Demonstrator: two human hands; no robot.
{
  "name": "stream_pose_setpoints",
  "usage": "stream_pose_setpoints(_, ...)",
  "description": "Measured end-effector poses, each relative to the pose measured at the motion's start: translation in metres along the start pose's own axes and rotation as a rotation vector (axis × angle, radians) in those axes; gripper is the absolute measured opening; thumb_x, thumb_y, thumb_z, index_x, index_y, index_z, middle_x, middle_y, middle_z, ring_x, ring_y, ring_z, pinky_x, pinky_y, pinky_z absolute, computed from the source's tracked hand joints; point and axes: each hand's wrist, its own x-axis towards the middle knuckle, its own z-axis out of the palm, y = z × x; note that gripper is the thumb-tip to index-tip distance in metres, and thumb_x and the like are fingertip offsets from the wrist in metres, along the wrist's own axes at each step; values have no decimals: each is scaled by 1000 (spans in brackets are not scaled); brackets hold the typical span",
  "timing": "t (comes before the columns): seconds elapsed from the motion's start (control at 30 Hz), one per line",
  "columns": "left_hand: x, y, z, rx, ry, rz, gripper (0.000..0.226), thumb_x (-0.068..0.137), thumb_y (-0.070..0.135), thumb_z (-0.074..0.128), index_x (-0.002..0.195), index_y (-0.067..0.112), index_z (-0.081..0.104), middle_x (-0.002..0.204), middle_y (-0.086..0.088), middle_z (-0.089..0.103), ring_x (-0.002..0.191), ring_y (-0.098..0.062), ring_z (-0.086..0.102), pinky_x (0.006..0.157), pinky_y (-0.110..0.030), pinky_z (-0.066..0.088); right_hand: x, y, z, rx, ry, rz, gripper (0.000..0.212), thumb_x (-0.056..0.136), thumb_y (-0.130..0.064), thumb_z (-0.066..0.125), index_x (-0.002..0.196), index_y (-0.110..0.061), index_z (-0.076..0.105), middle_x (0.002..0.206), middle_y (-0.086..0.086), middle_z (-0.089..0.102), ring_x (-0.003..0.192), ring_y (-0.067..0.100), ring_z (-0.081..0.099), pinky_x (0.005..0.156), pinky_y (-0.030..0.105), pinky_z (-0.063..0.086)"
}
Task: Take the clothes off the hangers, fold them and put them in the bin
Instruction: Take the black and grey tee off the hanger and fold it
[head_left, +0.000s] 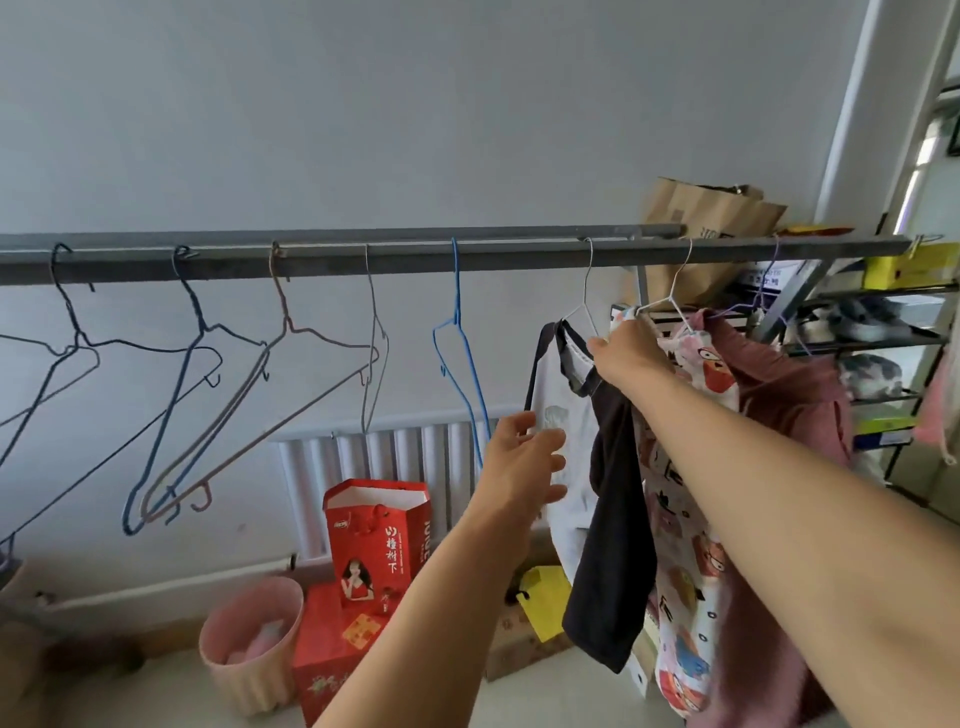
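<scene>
A white T-shirt with dark sleeves (563, 395) hangs on a white wire hanger (586, 306) from the grey rail (415, 254). My right hand (626, 345) grips the shirt's collar at the hanger's shoulder. My left hand (524, 457) touches the shirt's front edge, fingers apart. Behind it hang a white cartoon-print garment (685, 571) and a dusty pink garment (789, 405) on their own hangers. Several empty wire hangers, among them a blue hanger (460, 353), hang to the left. A pink ribbed bin (254, 649) stands on the floor at lower left.
Red gift bags (374, 535) and a yellow tag (543, 597) sit on the floor below the rail, in front of a white radiator (395, 447). A metal shelf (862, 338) with shoes and boxes stands right; a brown paper bag (706, 218) lies on top.
</scene>
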Motion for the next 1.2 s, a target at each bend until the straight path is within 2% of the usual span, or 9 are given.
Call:
stream_pose_setpoints(0.17,-3,-9,-10,54,7,-1,35,101,21,52,136,18,49,117,-2,61,100,-14,64,80,-29,58,22,-5,2,69,-113,-34,10,87,-11,55,77,-11,54,96,14,58,96,24,58,74,30,42)
stream_pose_setpoints(0.43,-1,-1,-4,190,-10,128,35,103,19,47,138,19,51,134,-2,56,119,-15,55,97,-33,50,-19,-19,-22,583,-189,-55,10,91,-3,58,82,-6,59,62,8,49,48,16,40,37,18,26)
stream_pose_setpoints(0.6,16,12,2,258,-10,250,50,102,24,51,150,20,35,149,0,42,130,-8,40,100,-24,34,-63,-11,-31,660,-402,-63,15,86,-10,70,76,-19,62,67,0,55,55,11,42,44,19,30)
stream_pose_setpoints(0.7,19,15,2,385,-40,242,30,95,26,62,122,13,60,115,-3,66,102,-15,62,76,-18,44,-78,0,-28,709,-471,-40,15,84,-12,71,75,-20,63,68,-3,55,60,10,43,53,25,32)
stream_pose_setpoints(0.8,19,13,0,652,-2,228,30,87,40,70,71,18,58,62,4,50,59,-15,48,62,-29,36,-86,11,-24,726,-450,7,16,83,-11,71,73,-20,62,66,-3,53,58,10,42,53,24,32)
stream_pose_setpoints(0.93,-1,19,9,1049,1,540,27,81,41,74,67,31,53,58,15,45,65,-10,45,83,-33,37,-90,19,-22,763,-421,87,15,82,-8,69,71,-17,64,70,4,56,66,17,47,60,27,36)
stream_pose_setpoints(1.03,-15,17,15,1191,-80,796,22,80,42,75,73,30,59,64,14,50,68,-13,47,75,-26,38,-90,17,-30,731,-385,112,5,80,-4,66,76,-7,64,70,11,54,69,22,47,66,33,37)
stream_pose_setpoints(1.13,-14,16,10,1124,-160,752,21,79,44,77,72,27,69,61,14,57,60,-5,50,58,-24,33,-86,16,-36,662,-332,137,17,84,-5,64,70,-7,55,57,5,45,50,16,35,46,21,29)
stream_pose_setpoints(1.2,-12,15,6,1118,-230,714,36,78,46,78,54,31,57,48,17,50,51,-3,45,55,-26,33,-81,15,-37,703,-335,177,22,88,-7,61,68,-9,52,58,4,46,44,11,31,34,15,20)
